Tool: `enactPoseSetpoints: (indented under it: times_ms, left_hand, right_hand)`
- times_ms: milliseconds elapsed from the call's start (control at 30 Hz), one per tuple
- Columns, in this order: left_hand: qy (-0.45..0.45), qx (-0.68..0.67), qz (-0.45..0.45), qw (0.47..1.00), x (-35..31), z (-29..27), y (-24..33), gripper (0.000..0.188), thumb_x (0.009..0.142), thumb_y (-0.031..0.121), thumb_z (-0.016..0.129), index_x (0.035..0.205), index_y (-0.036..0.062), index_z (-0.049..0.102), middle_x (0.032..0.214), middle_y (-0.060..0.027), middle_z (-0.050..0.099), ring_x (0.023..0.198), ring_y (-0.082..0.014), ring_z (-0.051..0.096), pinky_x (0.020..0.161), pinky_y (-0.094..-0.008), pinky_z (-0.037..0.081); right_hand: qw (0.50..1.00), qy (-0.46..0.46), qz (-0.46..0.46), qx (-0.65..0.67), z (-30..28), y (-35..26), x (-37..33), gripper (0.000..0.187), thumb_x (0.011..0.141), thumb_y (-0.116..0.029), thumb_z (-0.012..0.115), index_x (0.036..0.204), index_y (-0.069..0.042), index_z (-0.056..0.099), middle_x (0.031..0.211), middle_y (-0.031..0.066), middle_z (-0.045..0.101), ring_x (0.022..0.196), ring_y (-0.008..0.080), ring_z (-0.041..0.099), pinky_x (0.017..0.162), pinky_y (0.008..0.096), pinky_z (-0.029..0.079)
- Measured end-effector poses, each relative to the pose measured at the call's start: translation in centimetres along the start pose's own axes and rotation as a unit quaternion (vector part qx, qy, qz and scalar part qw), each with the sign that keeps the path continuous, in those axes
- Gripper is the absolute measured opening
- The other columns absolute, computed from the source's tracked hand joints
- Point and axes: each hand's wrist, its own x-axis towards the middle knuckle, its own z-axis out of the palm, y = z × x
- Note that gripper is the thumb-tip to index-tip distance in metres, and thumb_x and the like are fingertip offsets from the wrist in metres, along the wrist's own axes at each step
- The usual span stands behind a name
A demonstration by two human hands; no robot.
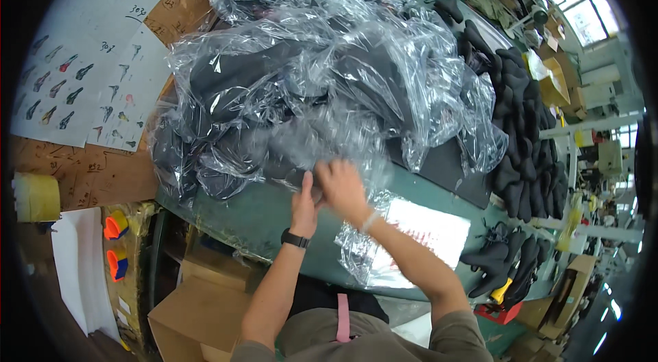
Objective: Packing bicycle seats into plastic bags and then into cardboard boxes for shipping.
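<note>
At the near edge of a heap of bagged saddles, my left hand [303, 211] is closed at the near end of a black bicycle saddle [282, 167] in clear plastic, its thumb pointing up. Close beside it on the right, my right hand [343, 191] has its fingers curled onto a clear plastic bag [336, 136]; motion smears both hand and film. Fingertips are partly hidden. Beyond them, wrapped saddles [240, 78] pile up in crinkled film. To the right of my right forearm lies a stack of flat plastic bags [425, 239] on the green table [274, 225].
Unwrapped black saddles [521, 150] are heaped along the right, with more near a yellow-handled tool [502, 291]. Printed sheets [75, 81] lie on cardboard at left, near a tape roll [38, 197]. A cardboard box [199, 314] stands below the table edge.
</note>
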Motion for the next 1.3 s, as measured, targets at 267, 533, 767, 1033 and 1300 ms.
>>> enactPoseSetpoints:
  times_ms: [267, 533, 767, 1033, 1300]
  left_hand:
    - [0.167, 0.024, 0.043, 0.985, -3.5, -7.5, -3.2, 0.046, 0.082, 0.019, 0.079, 0.117, -0.0039, 0.059, 0.107, -0.0075, 0.065, 0.091, -0.0192, 0.063, 0.081, -0.0357, 0.052]
    - [0.107, 0.099, 0.168, 0.975, -25.3, -8.3, -0.1, 0.085, 0.081, 0.027, 0.078, 0.148, 0.0015, 0.033, 0.136, -0.0079, 0.052, 0.123, -0.0182, 0.048, 0.106, -0.0332, 0.038]
    - [0.446, 0.120, 0.277, 0.843, -57.2, -24.1, 0.5, 0.079, 0.079, 0.024, 0.078, 0.144, 0.0013, 0.039, 0.132, -0.0072, 0.055, 0.118, -0.0191, 0.052, 0.103, -0.0356, 0.043]
    - [0.618, 0.168, -0.155, 0.753, -77.8, -55.9, -12.7, 0.083, 0.070, 0.049, 0.073, 0.128, -0.0073, 0.056, 0.116, -0.0184, 0.067, 0.102, -0.0253, 0.066, 0.087, -0.0353, 0.052]
    - [0.672, 0.086, -0.124, 0.725, -75.6, -81.9, -34.5, 0.121, 0.063, 0.053, 0.077, 0.146, -0.0155, 0.020, 0.139, -0.0322, 0.048, 0.130, -0.0366, 0.050, 0.108, -0.0351, 0.041]
  right_hand:
    - [0.954, 0.253, 0.155, -0.038, -7.5, 10.0, 6.4, 0.072, 0.069, -0.016, 0.078, 0.131, 0.005, 0.047, 0.125, 0.0266, 0.054, 0.116, 0.0417, 0.051, 0.103, 0.0469, 0.040]
    - [0.982, 0.030, 0.104, 0.158, -4.9, 27.4, 5.8, 0.057, 0.085, -0.036, 0.072, 0.112, 0.012, 0.062, 0.116, 0.0289, 0.064, 0.106, 0.0395, 0.063, 0.092, 0.0468, 0.048]
    - [0.936, 0.020, 0.044, 0.348, -6.8, -4.6, -8.6, 0.075, 0.085, -0.026, 0.075, 0.141, 0.011, 0.040, 0.139, 0.0247, 0.050, 0.124, 0.0305, 0.050, 0.109, 0.0368, 0.035]
    - [0.804, -0.405, -0.295, 0.320, -3.2, -43.7, -18.7, 0.071, 0.068, -0.009, 0.072, 0.133, 0.007, 0.048, 0.114, 0.0199, 0.066, 0.101, 0.0258, 0.064, 0.091, 0.0360, 0.050]
    - [0.633, -0.438, -0.634, -0.076, 21.8, -72.4, -31.7, 0.055, 0.066, -0.011, 0.070, 0.120, -0.005, 0.061, 0.099, 0.0156, 0.064, 0.093, 0.0372, 0.063, 0.079, 0.0460, 0.051]
